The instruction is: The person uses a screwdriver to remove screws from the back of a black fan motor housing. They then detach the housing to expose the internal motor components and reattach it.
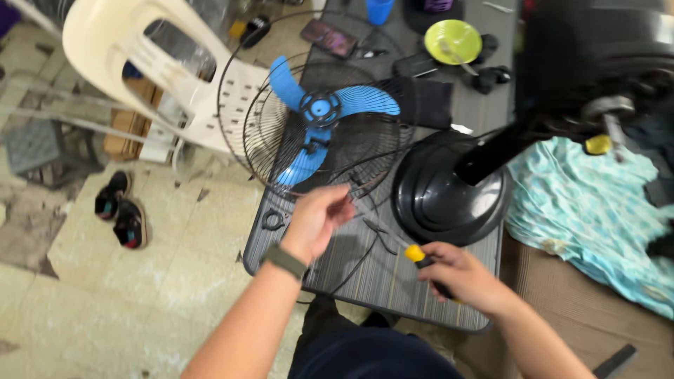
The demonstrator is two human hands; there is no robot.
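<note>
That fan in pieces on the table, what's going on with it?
A person is working on a taken-apart fan on a grey table. Their left hand pinches the edge of the wire grille, which lies flat with the blue blade on it. Their right hand grips a yellow-and-black screwdriver, tip pointing toward the left hand. The fan's black round base sits just beside them, and a green bowl is at the far end.

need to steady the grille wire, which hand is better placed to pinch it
Left, likely. The left hand already sits at the wire grille rim, fingers curled there. The right hand is busy gripping the screwdriver.
</note>
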